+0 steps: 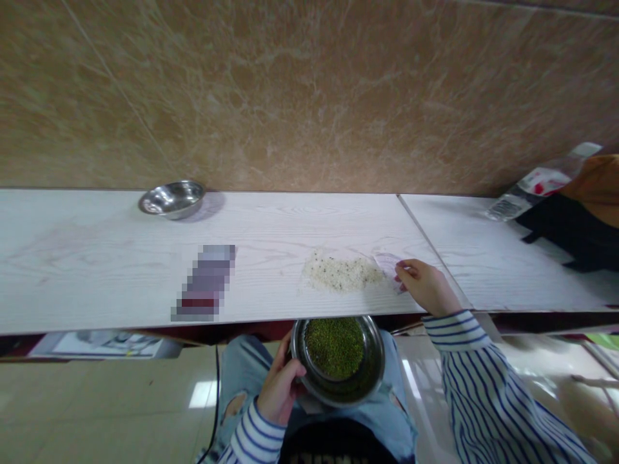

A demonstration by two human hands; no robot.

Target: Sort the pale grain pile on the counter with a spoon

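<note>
My left hand (279,386) grips the rim of a steel bowl (372,370) that rests on my lap below the table edge. The bowl holds green beans (334,347). My right hand (422,283) lies on the white table (97,258), fingers closed on a small pale card (387,264). The card's edge touches the right side of a pile of white grains (341,272) with a few dark specks in it.
An empty steel bowl (171,198) stands at the back left by the tan stone wall. A blurred-out flat object (207,282) lies left of the pile. A plastic bottle (541,182) and a dark bag (570,232) lie at the far right.
</note>
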